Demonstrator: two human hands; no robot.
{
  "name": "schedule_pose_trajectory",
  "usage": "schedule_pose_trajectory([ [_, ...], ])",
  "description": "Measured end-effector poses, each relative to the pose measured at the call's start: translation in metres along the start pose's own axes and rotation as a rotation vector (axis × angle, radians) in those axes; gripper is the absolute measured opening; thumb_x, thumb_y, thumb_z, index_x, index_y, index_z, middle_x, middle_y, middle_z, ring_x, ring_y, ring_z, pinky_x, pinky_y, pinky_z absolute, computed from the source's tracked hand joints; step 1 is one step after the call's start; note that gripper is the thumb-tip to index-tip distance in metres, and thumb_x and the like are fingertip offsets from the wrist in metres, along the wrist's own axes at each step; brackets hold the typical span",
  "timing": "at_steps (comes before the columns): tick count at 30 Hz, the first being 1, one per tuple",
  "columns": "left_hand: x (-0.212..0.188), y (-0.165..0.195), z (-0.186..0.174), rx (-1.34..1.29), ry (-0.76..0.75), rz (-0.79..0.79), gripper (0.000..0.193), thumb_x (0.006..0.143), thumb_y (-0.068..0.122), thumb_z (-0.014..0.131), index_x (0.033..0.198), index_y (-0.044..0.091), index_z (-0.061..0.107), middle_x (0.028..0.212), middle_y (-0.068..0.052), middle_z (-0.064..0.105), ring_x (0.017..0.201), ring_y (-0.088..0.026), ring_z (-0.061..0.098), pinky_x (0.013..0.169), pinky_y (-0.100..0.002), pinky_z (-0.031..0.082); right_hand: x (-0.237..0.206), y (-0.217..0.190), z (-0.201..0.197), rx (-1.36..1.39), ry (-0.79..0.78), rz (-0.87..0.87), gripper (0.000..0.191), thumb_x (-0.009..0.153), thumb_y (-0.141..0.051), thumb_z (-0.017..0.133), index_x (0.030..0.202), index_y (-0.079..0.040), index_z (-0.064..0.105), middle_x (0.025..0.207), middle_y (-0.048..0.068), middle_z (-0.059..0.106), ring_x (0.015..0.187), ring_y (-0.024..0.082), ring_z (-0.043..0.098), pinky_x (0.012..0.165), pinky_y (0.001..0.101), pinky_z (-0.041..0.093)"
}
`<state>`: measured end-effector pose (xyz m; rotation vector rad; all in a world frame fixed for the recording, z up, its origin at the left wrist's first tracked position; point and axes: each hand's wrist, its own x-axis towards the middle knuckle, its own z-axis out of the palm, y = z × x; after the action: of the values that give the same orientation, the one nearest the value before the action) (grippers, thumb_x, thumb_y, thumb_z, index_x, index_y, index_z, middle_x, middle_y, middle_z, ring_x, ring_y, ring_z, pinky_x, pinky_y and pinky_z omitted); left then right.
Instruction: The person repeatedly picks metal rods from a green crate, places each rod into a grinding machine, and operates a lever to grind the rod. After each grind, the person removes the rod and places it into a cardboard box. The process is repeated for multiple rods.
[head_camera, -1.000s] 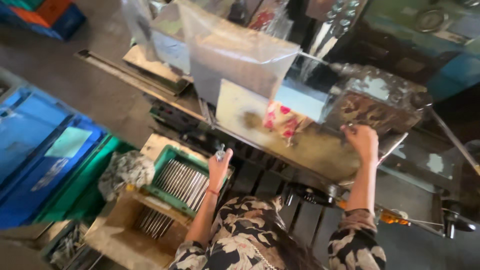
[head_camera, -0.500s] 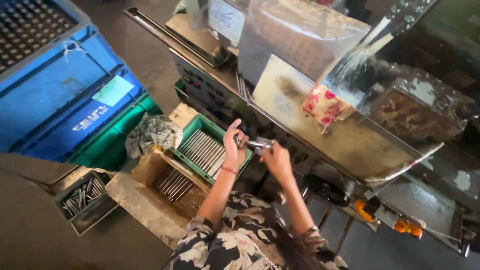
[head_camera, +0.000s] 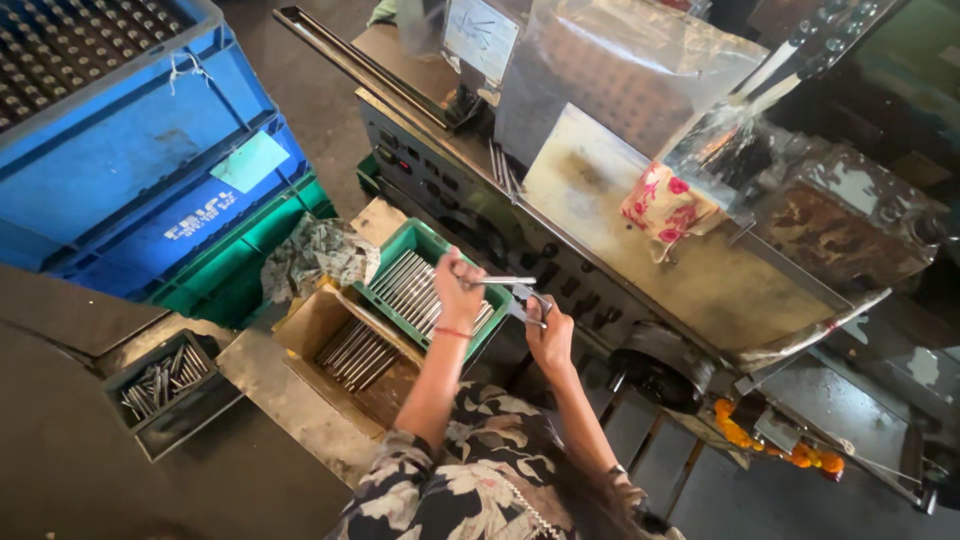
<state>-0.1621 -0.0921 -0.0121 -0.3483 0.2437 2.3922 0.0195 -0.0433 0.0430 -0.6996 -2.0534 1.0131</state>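
So the person's left hand (head_camera: 458, 290) is closed around a thin metal rod (head_camera: 505, 281), held roughly level out in front of the body, probably so the free end lines up with what the other hand has. The right hand (head_camera: 548, 335) is wrapped around a small metal tool (head_camera: 530, 303), looks like a gauge or pliers, hard to say at this size, and it meets the rod's tip. Both hands hover right over the green tray (head_camera: 430, 245), which is full of more rods laid side by side, so picking up and dropping back is a short reach. Just beside it sits a cardboard box (head_camera: 310, 325) with another bunch of rods, and a crumpled rag (head_camera: 320, 255) lies at its far edge.

Workshop setting: a grimy metal machine (head_camera: 640, 230) with a flat steel top runs across the frame, with a red-flowered cloth (head_camera: 665, 205) on it. Blue crates (head_camera: 130, 190) are stacked to the left, a small black bin (head_camera: 165, 385) of parts sits lower left, all on a dark concrete floor (head_camera: 310, 90).
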Motion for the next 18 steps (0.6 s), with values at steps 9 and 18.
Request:
schedule_pose_trajectory([
  [9, -0.064, -0.011, 0.036, 0.264, -0.170, -0.013, 0.019, 0.086, 0.013, 0.056, 0.103, 0.009, 0.061, 0.048, 0.006, 0.030, 0.040, -0.010, 0.023, 0.048, -0.029, 0.026, 0.011, 0.014, 0.003, -0.205, 0.065, -0.034, 0.031, 0.104, -0.025, 0.062, 0.085, -0.001, 0.060, 0.065, 0.020, 0.060, 0.060, 0.042, 0.060, 0.053, 0.0424, 0.046],
  [18, -0.010, 0.000, 0.012, -0.067, -0.016, -0.087, 0.027, 0.092, 0.010, 0.058, 0.070, 0.015, 0.042, 0.054, 0.002, 0.035, 0.045, -0.014, 0.026, 0.060, -0.032, 0.035, -0.007, 0.001, -0.019, -0.069, 0.069, -0.219, 0.027, 0.105, -0.024, 0.061, 0.089, -0.002, 0.063, 0.061, 0.014, 0.057, 0.050, 0.030, 0.057, 0.051, 0.0383, 0.046],
])
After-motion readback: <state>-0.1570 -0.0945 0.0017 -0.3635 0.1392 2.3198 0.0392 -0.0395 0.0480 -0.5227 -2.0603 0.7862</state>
